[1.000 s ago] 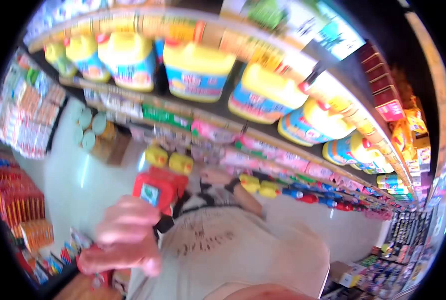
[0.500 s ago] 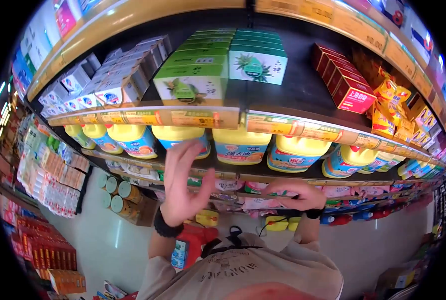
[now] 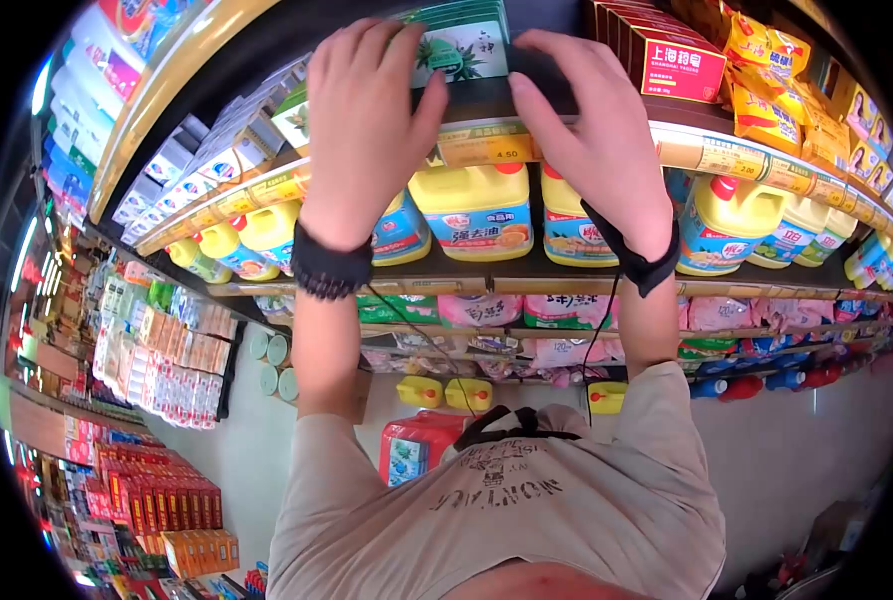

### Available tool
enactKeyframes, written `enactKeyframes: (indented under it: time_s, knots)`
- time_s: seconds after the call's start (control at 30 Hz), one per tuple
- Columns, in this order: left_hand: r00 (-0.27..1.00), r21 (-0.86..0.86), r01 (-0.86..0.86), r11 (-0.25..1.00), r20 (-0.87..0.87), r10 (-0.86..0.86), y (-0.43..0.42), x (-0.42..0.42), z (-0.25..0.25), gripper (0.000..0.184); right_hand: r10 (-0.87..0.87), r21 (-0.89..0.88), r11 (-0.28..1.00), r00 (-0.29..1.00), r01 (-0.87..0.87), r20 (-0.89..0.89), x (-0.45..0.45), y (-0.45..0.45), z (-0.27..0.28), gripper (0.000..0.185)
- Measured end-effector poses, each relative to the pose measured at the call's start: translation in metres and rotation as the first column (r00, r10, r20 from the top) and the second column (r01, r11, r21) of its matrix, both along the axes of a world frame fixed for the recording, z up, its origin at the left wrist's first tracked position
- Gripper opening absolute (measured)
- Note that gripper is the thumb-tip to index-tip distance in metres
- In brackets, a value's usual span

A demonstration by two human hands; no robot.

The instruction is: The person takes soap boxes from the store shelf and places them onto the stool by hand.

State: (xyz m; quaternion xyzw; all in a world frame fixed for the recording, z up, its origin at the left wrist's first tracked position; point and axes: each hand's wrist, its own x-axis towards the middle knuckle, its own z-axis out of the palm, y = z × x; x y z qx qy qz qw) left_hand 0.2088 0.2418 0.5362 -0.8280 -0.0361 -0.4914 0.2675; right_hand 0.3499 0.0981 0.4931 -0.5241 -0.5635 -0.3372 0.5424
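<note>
Shelf edge [image 3: 481, 147]; green boxes [image 3: 474, 52] in gap between hands [image 3: 361, 130] [image 3: 604, 140].

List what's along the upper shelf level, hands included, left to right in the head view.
White-and-blue boxes → left hand → green-and-white boxes → right hand → red boxes → yellow packets.

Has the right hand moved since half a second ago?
Yes, upward: the right hand was below the price strip; now it overlaps it, beside the green-and-white box.
</note>
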Motion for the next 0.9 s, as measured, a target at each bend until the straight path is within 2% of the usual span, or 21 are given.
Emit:
enactKeyframes:
  time_s: [0.07,0.17,0.23,0.3,0.37,0.43,0.53,0.63,0.67,0.7,0.8,0.9]
  knots:
    - [0.998,0.063,-0.06,0.996,0.008,0.06,0.011,0.015,0.004,0.039,-0.191,-0.074,0.977,0.977,0.198,0.09,-0.001,0.009,0.006,0.039]
    - [0.981,0.011,-0.169,0.986,-0.093,0.169,0.021,0.026,0.002,0.037,-0.322,-0.128,0.933,0.94,0.335,0.113,-0.007,0.024,0.016,0.044]
    - [0.924,-0.259,-0.332,0.907,-0.284,0.257,0.009,0.024,0.009,0.034,-0.33,-0.176,0.92,0.935,0.349,0.13,-0.005,0.038,0.019,0.049]
    - [0.952,-0.208,-0.266,0.941,-0.21,0.222,0.006,0.021,0.007,0.03,-0.317,-0.277,0.899,0.94,0.339,0.122,-0.008,0.041,0.023,0.052]
    - [0.993,-0.141,-0.106,0.984,-0.058,0.099,0.013,0.022,0.002,0.026,-0.284,-0.356,0.892,0.958,0.278,0.036,-0.016,0.037,0.026,0.051]
    - [0.994,-0.114,-0.109,0.987,-0.008,0.109,0.014,0.022,0.0,0.029,-0.244,-0.249,0.935,0.967,0.254,0.071,-0.013,0.038,0.023,0.047]
    - [0.98,-0.147,-0.195,0.97,-0.069,0.187,0.007,0.018,0.003,0.037,-0.212,-0.251,0.944,0.976,0.215,0.039,-0.012,0.038,0.021,0.045]
    - [0.986,-0.137,-0.167,0.976,-0.014,0.166,0.005,0.015,0.002,0.033,-0.255,-0.215,0.942,0.966,0.257,0.035,-0.011,0.04,0.019,0.042]
    - [0.975,-0.181,-0.211,0.96,-0.1,0.196,0.002,0.014,0.002,0.032,-0.241,-0.204,0.95,0.97,0.237,0.006,-0.01,0.04,0.018,0.038]
    - [0.98,-0.162,-0.199,0.967,-0.062,0.191,-0.001,0.011,0.0,0.032,-0.188,-0.178,0.967,0.982,0.181,-0.022,-0.009,0.038,0.018,0.036]
    - [0.992,-0.137,-0.113,0.984,0.035,0.119,-0.017,0.004,-0.002,0.031,-0.015,-0.088,0.996,0.997,0.009,-0.071,-0.009,0.03,0.018,0.036]
    - [0.97,-0.072,0.128,0.989,0.217,-0.11,-0.033,-0.002,-0.001,0.029,0.051,0.014,0.999,0.996,-0.05,-0.073,-0.026,0.011,0.015,0.046]
